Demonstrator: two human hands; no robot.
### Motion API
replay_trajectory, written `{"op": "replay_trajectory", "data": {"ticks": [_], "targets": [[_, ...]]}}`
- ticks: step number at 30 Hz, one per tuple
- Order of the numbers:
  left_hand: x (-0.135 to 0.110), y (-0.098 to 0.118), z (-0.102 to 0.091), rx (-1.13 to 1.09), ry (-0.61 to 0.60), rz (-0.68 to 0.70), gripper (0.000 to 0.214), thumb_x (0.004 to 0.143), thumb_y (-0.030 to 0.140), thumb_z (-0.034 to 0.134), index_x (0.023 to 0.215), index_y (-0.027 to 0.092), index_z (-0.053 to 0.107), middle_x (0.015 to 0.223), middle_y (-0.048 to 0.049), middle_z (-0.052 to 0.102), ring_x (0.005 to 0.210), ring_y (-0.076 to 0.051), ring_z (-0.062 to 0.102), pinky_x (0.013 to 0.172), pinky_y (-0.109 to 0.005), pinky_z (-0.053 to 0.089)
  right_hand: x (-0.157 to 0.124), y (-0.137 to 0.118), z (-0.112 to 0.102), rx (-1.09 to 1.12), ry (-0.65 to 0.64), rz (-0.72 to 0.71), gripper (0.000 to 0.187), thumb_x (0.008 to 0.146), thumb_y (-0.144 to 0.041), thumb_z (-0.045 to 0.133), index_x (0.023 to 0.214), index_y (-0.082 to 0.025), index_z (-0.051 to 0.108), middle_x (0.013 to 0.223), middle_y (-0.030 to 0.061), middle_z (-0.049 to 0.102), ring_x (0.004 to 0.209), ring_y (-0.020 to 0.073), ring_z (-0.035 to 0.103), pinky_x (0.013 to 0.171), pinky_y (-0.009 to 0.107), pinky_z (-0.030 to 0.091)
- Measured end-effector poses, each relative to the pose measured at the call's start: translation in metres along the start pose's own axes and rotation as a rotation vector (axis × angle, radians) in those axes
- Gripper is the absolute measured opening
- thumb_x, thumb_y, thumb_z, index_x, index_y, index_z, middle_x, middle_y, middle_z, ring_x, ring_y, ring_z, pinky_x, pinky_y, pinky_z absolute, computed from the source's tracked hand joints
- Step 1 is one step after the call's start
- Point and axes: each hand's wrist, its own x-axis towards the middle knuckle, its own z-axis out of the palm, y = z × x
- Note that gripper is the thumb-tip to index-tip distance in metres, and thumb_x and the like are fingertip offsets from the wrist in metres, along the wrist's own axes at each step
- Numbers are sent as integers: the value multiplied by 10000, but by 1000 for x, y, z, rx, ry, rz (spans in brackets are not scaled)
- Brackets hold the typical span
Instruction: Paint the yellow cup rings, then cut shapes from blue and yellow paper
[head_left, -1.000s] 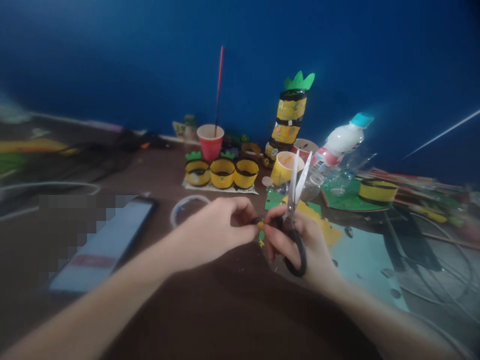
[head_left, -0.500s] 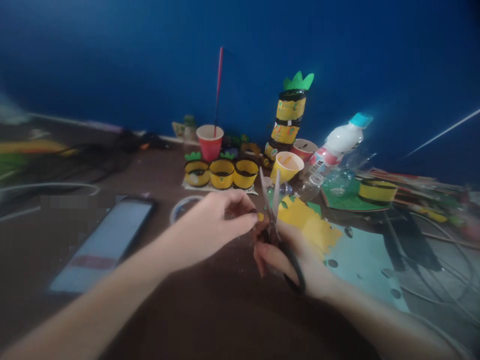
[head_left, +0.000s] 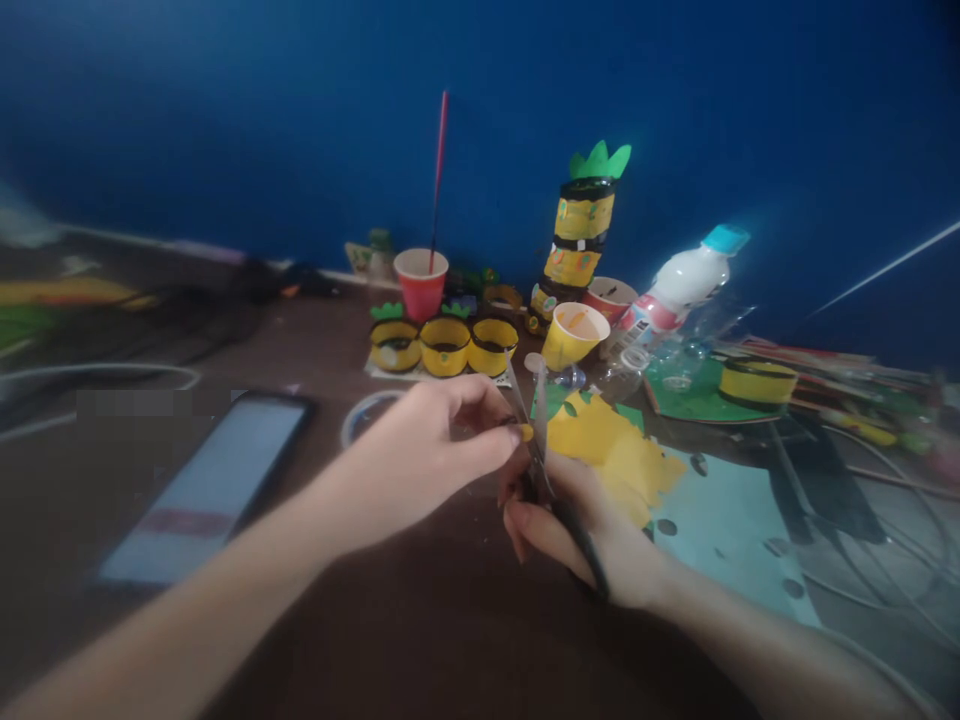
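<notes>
My left hand (head_left: 431,455) pinches a tiny yellow piece (head_left: 527,432) between thumb and fingertips above the dark table. My right hand (head_left: 570,520) grips black-handled scissors (head_left: 536,440), whose blades point up and slightly apart right at that piece. Just behind the scissors a torn yellow foam sheet (head_left: 611,450) lies on a green sheet (head_left: 555,398).
A phone (head_left: 210,490) lies at the left. Three yellow rings (head_left: 444,346), a red cup (head_left: 421,282) with a stick, a yellow cup (head_left: 572,333), a stacked yellow tower (head_left: 579,240), a white bottle (head_left: 679,282) and a tape ring (head_left: 367,412) stand behind. A light blue sheet (head_left: 727,540) and cables (head_left: 862,500) lie at the right.
The scissors have swung left and down from upright near the yellow cup to the piece in my left fingers. My right hand has dropped slightly. The left hand has hardly moved.
</notes>
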Motion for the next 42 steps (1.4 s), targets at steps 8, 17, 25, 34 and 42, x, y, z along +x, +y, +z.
{"op": "replay_trajectory", "data": {"ticks": [8,17,25,34,42], "targets": [[0,0,0,15,7,16,110,792,282,536,717,213,578,652,80,568,606,-77,478,563,-187,350,1,-1,0,-28,4,-2,68,770,-166,491,742,-186,432,557,-45,478,494,92,434,476,218,342],[-1,1,-1,9,7,18,100,792,267,532,721,214,579,667,76,576,609,-71,477,568,-171,364,0,1,0,18,8,4,93,765,-148,509,728,-186,432,562,-50,468,493,85,426,479,211,346],[-2,0,-1,-8,2,34,106,793,276,530,728,210,581,667,68,570,609,-78,479,570,-182,367,0,0,1,11,11,35,106,769,-143,512,715,-187,431,534,-58,460,471,83,421,468,209,344],[-1,1,-1,6,13,26,109,788,277,528,727,211,588,656,68,556,601,-82,475,564,-191,361,-1,1,1,12,23,36,117,780,-143,516,707,-187,436,510,-63,463,456,79,417,460,204,337],[-1,1,-1,0,25,13,100,781,289,531,743,216,590,675,70,570,627,-87,490,579,-191,365,0,1,1,7,21,39,129,799,-169,497,696,-191,421,496,-67,451,431,73,414,438,199,332]]}}
